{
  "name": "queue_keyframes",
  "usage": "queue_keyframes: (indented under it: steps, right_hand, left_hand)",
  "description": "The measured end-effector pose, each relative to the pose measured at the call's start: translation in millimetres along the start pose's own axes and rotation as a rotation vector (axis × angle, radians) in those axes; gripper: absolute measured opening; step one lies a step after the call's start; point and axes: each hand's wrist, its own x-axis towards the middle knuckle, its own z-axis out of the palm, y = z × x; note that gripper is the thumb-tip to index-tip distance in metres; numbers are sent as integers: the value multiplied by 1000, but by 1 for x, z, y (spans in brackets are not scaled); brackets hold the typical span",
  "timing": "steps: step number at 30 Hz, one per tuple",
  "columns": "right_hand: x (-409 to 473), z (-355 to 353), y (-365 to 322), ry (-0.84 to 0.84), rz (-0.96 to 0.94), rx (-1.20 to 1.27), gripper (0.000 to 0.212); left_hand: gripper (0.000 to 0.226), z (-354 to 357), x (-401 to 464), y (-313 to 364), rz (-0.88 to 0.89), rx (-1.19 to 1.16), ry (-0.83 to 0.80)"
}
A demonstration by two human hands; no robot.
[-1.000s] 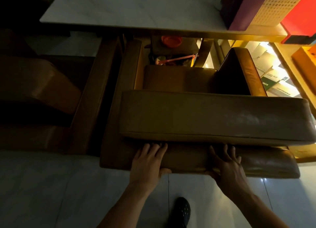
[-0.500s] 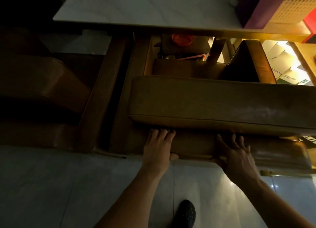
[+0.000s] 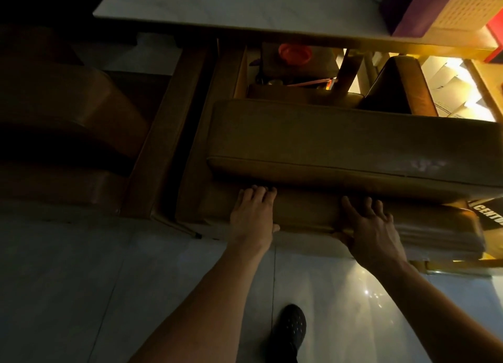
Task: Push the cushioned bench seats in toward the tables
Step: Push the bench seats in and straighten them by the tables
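A brown cushioned bench seat point(image 3: 353, 144) lies crosswise in front of me, its thick top cushion overhanging a lower padded base point(image 3: 307, 213). My left hand point(image 3: 253, 213) presses flat on the base's near face, fingers straight and tips under the cushion's edge. My right hand point(image 3: 373, 226) rests spread on the same face further right, thumb at the lower edge. Beyond the bench stands a white marble-topped table point(image 3: 231, 6), its edge over the bench's far side.
A second brown bench point(image 3: 68, 134) sits in shadow at the left, with a wooden frame rail point(image 3: 163, 134) between the two. A purple box point(image 3: 408, 6) and perforated basket point(image 3: 468, 6) stand on the table. My dark shoe point(image 3: 288, 330) is on the pale tiled floor.
The bench has slid away from me toward the table, with both hands staying pressed on its front. The table edge now covers more of the space behind the bench.
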Motion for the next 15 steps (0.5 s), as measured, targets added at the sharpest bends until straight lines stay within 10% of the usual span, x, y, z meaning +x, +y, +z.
queue_keyframes:
  steps: [15]
  right_hand:
    - [4,6,0,-59,6,-18,86]
  left_hand:
    - [84,-4,8,-1,13,22,-18]
